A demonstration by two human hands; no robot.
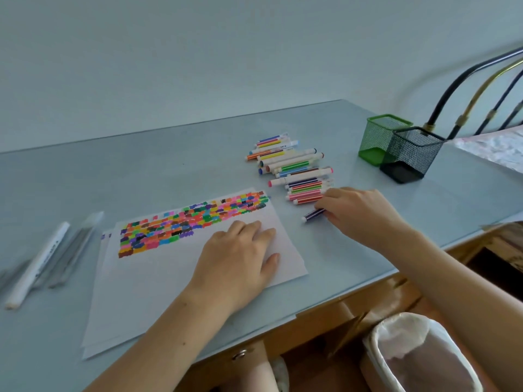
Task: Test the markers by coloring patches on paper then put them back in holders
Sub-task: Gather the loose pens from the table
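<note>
Left hand [240, 258] lies flat on paper [158, 281]; right hand [359, 212] grips one purple marker [313, 214], two mesh holders [396, 148] beyond; pile [294, 168] uncountable.

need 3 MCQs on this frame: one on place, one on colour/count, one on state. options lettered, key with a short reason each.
1. Where does the left hand lie?
A. flat on the paper
B. in the green mesh holder
C. on the bin

2. What colours are the two mesh holders?
A. red and blue
B. green and black
C. both white

3. What is the right hand doing?
A. resting open on the paper
B. holding a purple-striped marker on the desk
C. gripping the black holder

Key: 1 A, the fingers lie straight on the sheet below the coloured patches. 2 B, one green and one black stand side by side at the far right of the desk. 3 B, the fingers close on the marker's end beside the pile of markers.
</note>
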